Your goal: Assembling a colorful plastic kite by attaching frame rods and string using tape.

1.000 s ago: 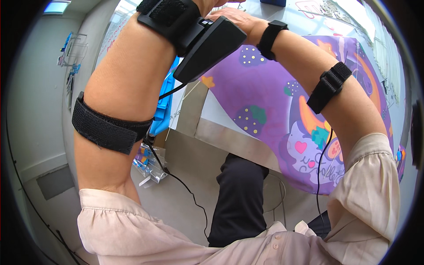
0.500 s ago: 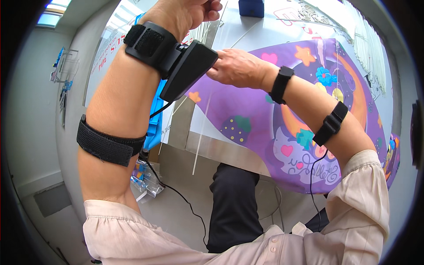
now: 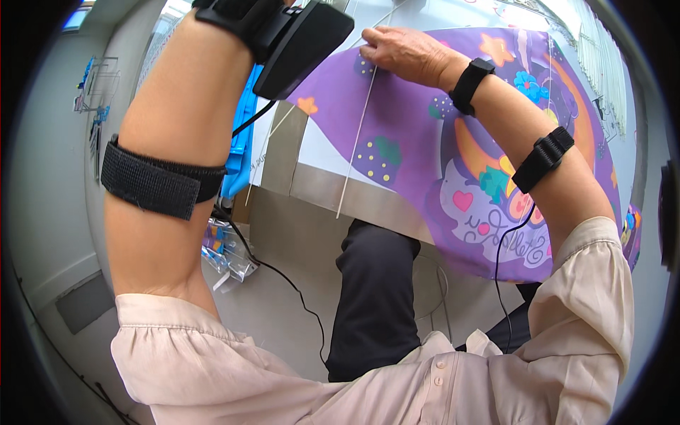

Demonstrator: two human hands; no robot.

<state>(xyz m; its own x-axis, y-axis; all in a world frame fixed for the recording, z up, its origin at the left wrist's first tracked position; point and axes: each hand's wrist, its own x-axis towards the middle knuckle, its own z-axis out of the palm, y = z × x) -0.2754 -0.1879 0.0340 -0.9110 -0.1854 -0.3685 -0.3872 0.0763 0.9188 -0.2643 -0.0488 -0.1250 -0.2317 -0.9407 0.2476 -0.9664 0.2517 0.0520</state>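
Note:
My right hand (image 3: 407, 55) lies over the upper part of a purple printed fabric sheet (image 3: 407, 134). Its fingers are closed at a thin white rod (image 3: 359, 132), which slants down across the sheet and past the table's near edge. Stars, a crescent moon and flowers decorate the sheet, and its right part hangs over the near edge. My left forearm (image 3: 166, 99) reaches up past the top of the picture, so the left hand is out of sight. A black wedge-shaped device (image 3: 304, 49) is strapped at that wrist.
Blue plastic material (image 3: 244, 134) hangs at the table's left side, near another thin pale rod (image 3: 272, 142). Clear plastic packets (image 3: 225, 255) sit below. Black cables (image 3: 294, 287) run down from both arms. Many white strands (image 3: 598, 64) lie at the far right.
The picture has shifted, and the left hand has passed out at the top. My right hand has moved up and right over the sheet, and the white rod has shifted right with it.

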